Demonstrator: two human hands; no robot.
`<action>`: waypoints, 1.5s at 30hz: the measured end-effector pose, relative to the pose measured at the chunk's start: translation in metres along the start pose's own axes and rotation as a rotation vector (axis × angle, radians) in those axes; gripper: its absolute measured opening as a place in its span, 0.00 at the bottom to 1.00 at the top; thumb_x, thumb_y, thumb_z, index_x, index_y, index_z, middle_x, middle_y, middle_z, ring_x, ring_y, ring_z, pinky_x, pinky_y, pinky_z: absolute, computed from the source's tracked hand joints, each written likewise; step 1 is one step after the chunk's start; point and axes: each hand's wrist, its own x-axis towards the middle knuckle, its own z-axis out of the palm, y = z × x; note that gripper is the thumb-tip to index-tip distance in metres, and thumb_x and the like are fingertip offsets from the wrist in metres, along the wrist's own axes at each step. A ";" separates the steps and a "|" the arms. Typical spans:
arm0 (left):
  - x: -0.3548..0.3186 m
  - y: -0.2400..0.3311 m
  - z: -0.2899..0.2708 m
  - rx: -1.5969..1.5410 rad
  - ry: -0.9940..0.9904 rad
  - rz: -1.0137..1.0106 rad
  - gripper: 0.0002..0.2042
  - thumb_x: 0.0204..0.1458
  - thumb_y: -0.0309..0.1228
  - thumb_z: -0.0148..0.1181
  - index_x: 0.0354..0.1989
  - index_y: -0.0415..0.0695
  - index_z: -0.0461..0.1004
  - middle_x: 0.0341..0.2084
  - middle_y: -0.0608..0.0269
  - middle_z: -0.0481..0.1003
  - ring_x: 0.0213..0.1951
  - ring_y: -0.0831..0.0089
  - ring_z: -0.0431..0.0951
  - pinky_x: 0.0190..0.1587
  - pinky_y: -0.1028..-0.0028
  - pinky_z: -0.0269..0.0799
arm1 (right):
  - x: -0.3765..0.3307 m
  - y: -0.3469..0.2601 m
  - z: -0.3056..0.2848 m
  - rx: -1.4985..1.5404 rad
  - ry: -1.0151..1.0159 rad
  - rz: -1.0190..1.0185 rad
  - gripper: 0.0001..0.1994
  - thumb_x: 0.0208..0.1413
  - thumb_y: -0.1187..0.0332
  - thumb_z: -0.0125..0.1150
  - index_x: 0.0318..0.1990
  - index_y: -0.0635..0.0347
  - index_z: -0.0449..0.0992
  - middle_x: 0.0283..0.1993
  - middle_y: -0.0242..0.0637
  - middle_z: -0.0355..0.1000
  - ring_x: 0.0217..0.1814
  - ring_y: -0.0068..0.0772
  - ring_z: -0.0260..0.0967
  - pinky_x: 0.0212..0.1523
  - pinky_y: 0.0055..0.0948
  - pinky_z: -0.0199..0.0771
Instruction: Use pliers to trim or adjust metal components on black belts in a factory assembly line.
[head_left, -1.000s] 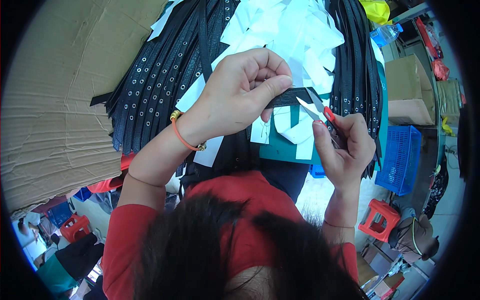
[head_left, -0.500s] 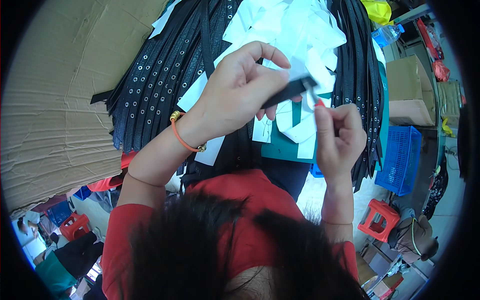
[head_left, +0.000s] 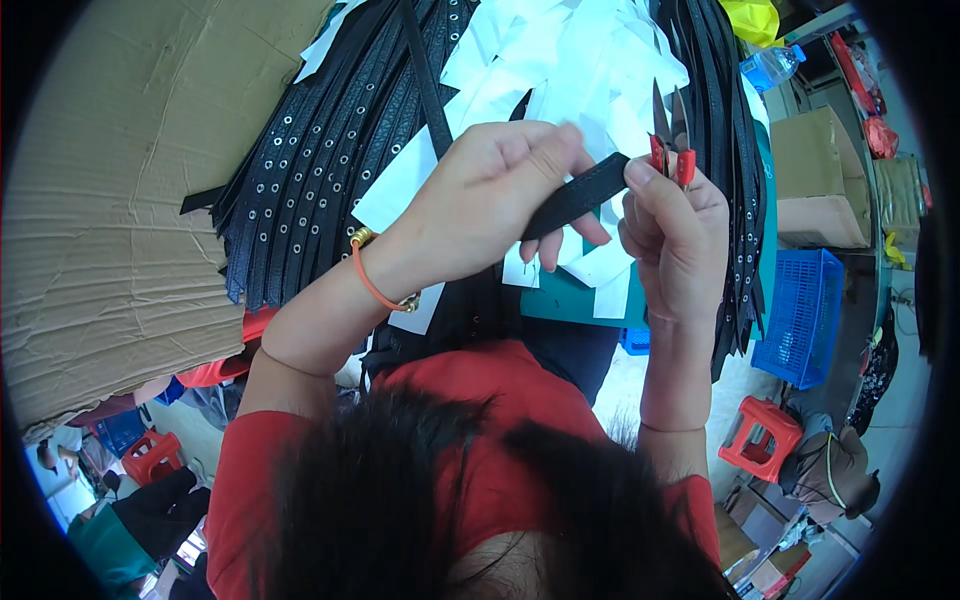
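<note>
My left hand [head_left: 500, 190] is closed on the end of a black leather belt [head_left: 580, 197], which slants up to the right across the fingers. Where the rest of this belt runs is hidden by the hand. At its tip, the thumb of my right hand [head_left: 680, 230] touches or nearly touches the leather. That hand is closed around small red-handled scissors [head_left: 686, 165], whose blades point away from me and stand a little apart. Beneath both hands lies a heap of white paper strips [head_left: 560, 60]. Black belts with metal eyelets [head_left: 330, 150] fan out at the left.
More black belts [head_left: 705, 100] hang at the right of the green surface [head_left: 565, 303]. A large cardboard sheet [head_left: 110, 200] fills the left side. A blue crate [head_left: 797, 320], a cardboard box [head_left: 815, 180] and a red stool [head_left: 760, 438] are at the right; other people sit nearby.
The scissors have swung from the belt tip to point away from me, up out of the palm. My right thumb has come to the belt end, and the left hand has shifted slightly.
</note>
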 end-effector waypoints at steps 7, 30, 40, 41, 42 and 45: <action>0.003 -0.007 -0.015 -0.019 -0.184 -0.036 0.14 0.55 0.35 0.50 0.37 0.35 0.72 0.30 0.57 0.77 0.30 0.83 0.73 0.34 0.84 0.68 | 0.005 0.005 -0.006 0.148 -0.104 0.058 0.07 0.54 0.69 0.53 0.34 0.64 0.69 0.12 0.20 0.47 0.11 0.10 0.40 0.12 0.15 0.37; -0.010 -0.009 -0.005 0.520 0.170 0.335 0.11 0.41 0.23 0.60 0.36 0.37 0.76 0.26 0.62 0.75 0.27 0.80 0.73 0.30 0.84 0.66 | -0.024 -0.012 -0.037 -0.513 -0.145 -0.272 0.08 0.47 0.72 0.59 0.27 0.62 0.65 0.21 0.25 0.61 0.21 0.09 0.51 0.22 0.11 0.47; -0.016 -0.005 -0.004 0.656 0.121 0.403 0.10 0.41 0.22 0.60 0.35 0.38 0.77 0.26 0.63 0.73 0.28 0.82 0.71 0.29 0.85 0.63 | -0.024 -0.013 -0.044 -0.584 -0.216 -0.206 0.11 0.44 0.71 0.63 0.22 0.63 0.65 0.19 0.24 0.62 0.20 0.09 0.52 0.21 0.11 0.49; -0.016 -0.004 -0.004 0.658 0.122 0.403 0.10 0.41 0.22 0.60 0.35 0.38 0.77 0.26 0.63 0.73 0.28 0.82 0.71 0.29 0.85 0.63 | -0.023 -0.013 -0.044 -0.612 -0.226 -0.246 0.11 0.44 0.71 0.63 0.22 0.62 0.65 0.19 0.24 0.61 0.20 0.09 0.52 0.20 0.12 0.49; -0.016 -0.003 -0.004 0.649 0.119 0.385 0.10 0.41 0.22 0.60 0.34 0.38 0.77 0.26 0.63 0.74 0.27 0.82 0.71 0.29 0.85 0.63 | -0.023 -0.013 -0.043 -0.641 -0.236 -0.286 0.11 0.45 0.71 0.63 0.22 0.62 0.65 0.19 0.24 0.61 0.19 0.09 0.52 0.20 0.12 0.49; -0.017 -0.002 -0.005 0.640 0.112 0.359 0.10 0.41 0.22 0.60 0.34 0.38 0.76 0.26 0.63 0.74 0.27 0.82 0.71 0.29 0.85 0.64 | -0.023 -0.013 -0.042 -0.645 -0.237 -0.301 0.11 0.45 0.71 0.63 0.22 0.62 0.65 0.18 0.25 0.61 0.19 0.09 0.52 0.19 0.12 0.48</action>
